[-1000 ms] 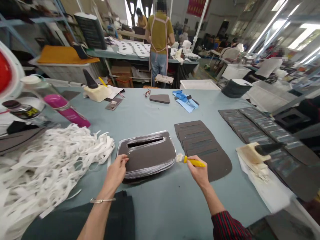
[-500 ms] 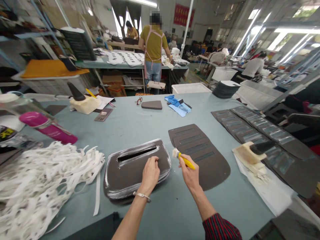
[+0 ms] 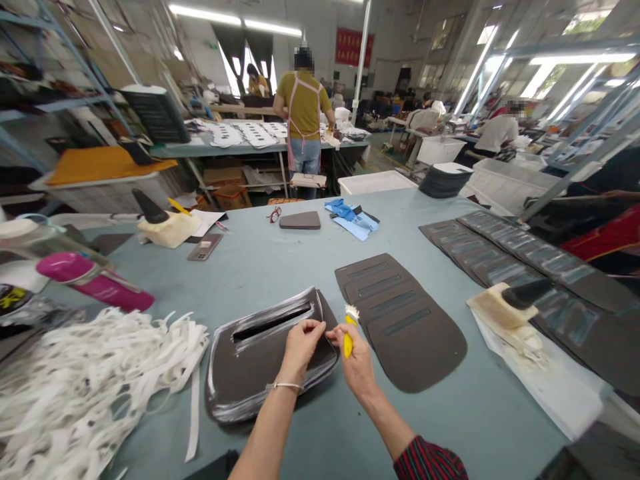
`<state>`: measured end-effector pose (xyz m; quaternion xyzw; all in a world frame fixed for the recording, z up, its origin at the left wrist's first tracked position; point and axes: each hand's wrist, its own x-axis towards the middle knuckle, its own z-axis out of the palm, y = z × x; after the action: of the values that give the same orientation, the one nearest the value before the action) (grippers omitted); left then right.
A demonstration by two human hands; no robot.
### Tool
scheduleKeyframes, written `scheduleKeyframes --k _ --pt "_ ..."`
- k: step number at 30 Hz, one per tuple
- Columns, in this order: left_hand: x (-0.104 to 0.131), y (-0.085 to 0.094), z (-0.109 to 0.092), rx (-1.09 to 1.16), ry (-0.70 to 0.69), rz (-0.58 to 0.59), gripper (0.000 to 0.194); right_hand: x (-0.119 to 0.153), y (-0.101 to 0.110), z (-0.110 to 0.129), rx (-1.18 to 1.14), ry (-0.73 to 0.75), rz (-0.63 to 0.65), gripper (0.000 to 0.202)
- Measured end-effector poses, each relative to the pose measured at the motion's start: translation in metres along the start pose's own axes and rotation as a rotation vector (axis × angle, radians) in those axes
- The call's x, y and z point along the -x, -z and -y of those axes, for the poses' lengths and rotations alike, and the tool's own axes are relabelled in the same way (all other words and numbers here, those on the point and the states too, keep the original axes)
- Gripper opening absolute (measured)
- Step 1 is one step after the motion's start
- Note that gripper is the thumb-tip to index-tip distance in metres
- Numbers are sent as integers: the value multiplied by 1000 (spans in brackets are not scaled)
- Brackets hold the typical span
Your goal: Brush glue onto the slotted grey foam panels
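A stack of dark grey-brown panels with a slot and white-smeared edges lies in front of me. My left hand is closed, its thumb and fingers pinching the top panel at its right edge. That edge is slightly shifted, and another dark panel shows beneath. My right hand grips a small yellow-handled brush, its whitish bristles pointing up. The right thumb and forefinger meet the stack's right edge, close to the left fingertips. Beside it lie slotted dark panels, several slots across them.
White strips are heaped at left, near a magenta bottle. A cream block with a black cone stands at right on white paper, by more slotted panels. A phone and blue cloth lie farther back. A person stands beyond.
My right hand has moved left to the stack's edge, turning the brush upright. My left fingers have moved to the top panel's right edge, which has shifted away from the panel below.
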<state>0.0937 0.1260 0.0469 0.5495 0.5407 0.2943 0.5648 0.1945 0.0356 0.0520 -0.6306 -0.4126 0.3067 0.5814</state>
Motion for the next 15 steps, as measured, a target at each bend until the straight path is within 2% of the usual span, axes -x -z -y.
scheduleKeyframes --k 3,7,11,13,15 --pt "7 11 -3 60 7 -12 39 -1 -7 -10 -22 -16 -12 26" --pt "37 45 -25 254 -18 -51 33 5 -14 -30 88 65 27 27" --pt "94 88 -69 550 0 36 27 12 -18 -35 176 131 86 29" --pt "127 103 -90 594 40 39 29 15 -17 -28 138 112 94 30" --pt "157 111 -105 633 56 -10 37 20 -15 -17 77 82 91 31"
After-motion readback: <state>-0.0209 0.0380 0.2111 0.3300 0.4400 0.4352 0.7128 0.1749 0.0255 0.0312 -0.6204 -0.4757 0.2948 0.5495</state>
